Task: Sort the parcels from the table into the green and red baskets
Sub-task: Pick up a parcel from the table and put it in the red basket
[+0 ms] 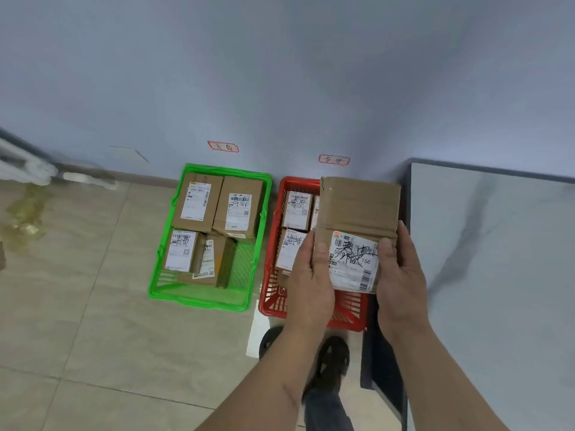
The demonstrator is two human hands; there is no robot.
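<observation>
I hold a brown cardboard parcel [357, 209] with a white shipping label, above the red basket [270, 293]. My left hand [311, 275] grips its near left edge, thumb on the label. My right hand [399, 272] grips its near right edge, thumb on top. The red basket on the floor holds several labelled parcels, partly hidden behind the held parcel and my hands. Left of it, the green basket [165, 253] contains several labelled brown parcels.
A grey marbled table [497, 259] fills the right side, its corner next to the red basket. Two red-bordered labels [223, 147] are stuck on the wall above the baskets. My feet in dark sandals [334, 359] stand on the tiled floor.
</observation>
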